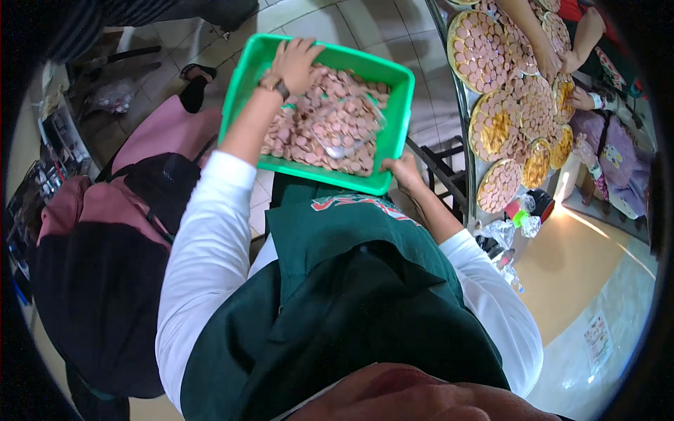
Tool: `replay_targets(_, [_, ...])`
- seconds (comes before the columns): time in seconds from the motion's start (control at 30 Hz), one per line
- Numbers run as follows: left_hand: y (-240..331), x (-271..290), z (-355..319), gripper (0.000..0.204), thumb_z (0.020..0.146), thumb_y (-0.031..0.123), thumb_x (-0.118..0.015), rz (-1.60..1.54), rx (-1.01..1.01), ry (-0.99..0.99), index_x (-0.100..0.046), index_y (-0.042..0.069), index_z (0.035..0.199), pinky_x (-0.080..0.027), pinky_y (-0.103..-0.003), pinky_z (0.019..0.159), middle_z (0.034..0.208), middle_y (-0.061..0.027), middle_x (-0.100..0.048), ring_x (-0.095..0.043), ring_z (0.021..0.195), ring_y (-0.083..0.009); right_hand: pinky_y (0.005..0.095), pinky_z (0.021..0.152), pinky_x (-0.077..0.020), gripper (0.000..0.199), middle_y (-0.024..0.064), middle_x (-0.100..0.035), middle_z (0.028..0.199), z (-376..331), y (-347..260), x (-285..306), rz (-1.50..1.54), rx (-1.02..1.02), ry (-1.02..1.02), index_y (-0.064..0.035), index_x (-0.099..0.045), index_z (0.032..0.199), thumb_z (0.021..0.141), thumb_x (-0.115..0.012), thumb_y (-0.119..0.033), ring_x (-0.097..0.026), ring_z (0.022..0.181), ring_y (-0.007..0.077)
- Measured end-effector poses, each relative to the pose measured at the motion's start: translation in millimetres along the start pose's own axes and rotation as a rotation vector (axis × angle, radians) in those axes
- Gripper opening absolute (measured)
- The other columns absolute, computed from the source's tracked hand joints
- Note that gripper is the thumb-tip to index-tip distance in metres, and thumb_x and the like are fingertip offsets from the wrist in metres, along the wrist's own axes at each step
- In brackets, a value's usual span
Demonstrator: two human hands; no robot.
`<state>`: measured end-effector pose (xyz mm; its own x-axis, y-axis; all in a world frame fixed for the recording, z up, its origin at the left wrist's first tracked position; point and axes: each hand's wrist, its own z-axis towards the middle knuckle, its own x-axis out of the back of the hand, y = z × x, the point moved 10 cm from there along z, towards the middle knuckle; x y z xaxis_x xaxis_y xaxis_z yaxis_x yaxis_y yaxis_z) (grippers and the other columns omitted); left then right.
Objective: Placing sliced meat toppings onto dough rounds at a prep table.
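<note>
A green rectangular plastic tub (398, 119) is held in front of my apron. Round pink sausage slices (354, 84) lie loose inside it, with a clear plastic bag (344, 137) of more slices on top. My left hand (295, 67) reaches across the tub, its fingers over the far rim; the thumb's grip is partly hidden. At the near right corner my right hand (404, 172) grips the rim, thumb on top and the other fingers mostly out of sight.
On the right stands a metal table (463, 133) with several round pizzas (479, 50) topped with sausage slices. Other people's hands (551, 59) work over them. A person in pink and black (98, 281) is close on my left. Tiled floor (372, 24) shows beyond the tub.
</note>
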<state>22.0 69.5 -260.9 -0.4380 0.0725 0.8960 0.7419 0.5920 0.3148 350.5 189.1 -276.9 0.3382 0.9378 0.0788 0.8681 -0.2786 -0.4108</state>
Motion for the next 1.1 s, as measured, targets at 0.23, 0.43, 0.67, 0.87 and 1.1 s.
replay_targets(0.23, [-91, -68, -112, 0.072, 0.08, 0.037, -0.068, -0.152, 0.671, -0.059, -0.038, 0.012, 0.14, -0.031, -0.051, 0.107, 0.144, -0.0148, -0.039, -0.039, 0.129, -0.035, 0.0342, 0.058, -0.0436, 0.017, 0.0116, -0.063, 0.074, 10, 21, 22, -0.022, -0.121, 0.086, 0.0073, -0.064, 0.074, 0.059, -0.065, 0.0, -0.057, 0.066, 0.0193])
replay_targets(0.43, [-110, -78, -196, 0.063, 0.079, 0.032, -0.071, -0.789, 0.951, -0.149, -0.048, 0.007, 0.133, -0.044, -0.039, 0.096, 0.124, -0.0189, -0.059, -0.058, 0.112, -0.0313, 0.0326, 0.056, -0.0414, 0.016, 0.0093, -0.062, 0.073, 3, -32, 20, -0.109, -0.114, 0.104, 0.0062, -0.064, 0.077, 0.063, -0.064, -0.001, -0.055, 0.063, 0.0182])
replay_targets(0.67, [-117, -72, -254, 0.039, 0.07, 0.015, -0.078, -1.063, 1.146, 0.306, -0.061, -0.001, 0.101, -0.051, -0.035, 0.076, 0.097, -0.0126, -0.067, -0.064, 0.087, -0.0202, 0.0297, 0.055, -0.0433, 0.017, 0.008, -0.061, 0.069, 11, -95, 12, -0.17, 0.026, -0.076, 0.0051, -0.063, 0.083, 0.069, -0.062, -0.004, -0.058, 0.06, 0.0186])
replay_targets(0.87, [-100, -28, -230, 0.035, 0.062, 0.016, -0.078, -0.905, 1.192, 0.198, -0.06, 0.001, 0.087, -0.05, -0.038, 0.068, 0.08, -0.0132, -0.063, -0.061, 0.075, -0.0216, 0.0289, 0.058, -0.0441, 0.016, 0.0095, -0.063, 0.071, 75, -70, 54, -0.589, 0.229, -0.225, 0.0047, -0.064, 0.076, 0.068, -0.06, -0.009, -0.058, 0.064, 0.0173])
replay_targets(1.1, [-93, -25, -238, 0.034, 0.073, 0.028, -0.074, -1.082, 1.07, 0.302, -0.069, 0.005, 0.098, -0.05, -0.034, 0.071, 0.085, -0.0081, -0.069, -0.062, 0.077, -0.0162, 0.0298, 0.062, -0.0465, 0.027, 0.0099, -0.064, 0.077, 65, -95, 39, -0.231, 0.137, -0.24, 0.0039, -0.064, 0.091, 0.071, -0.059, -0.013, -0.059, 0.071, 0.0173])
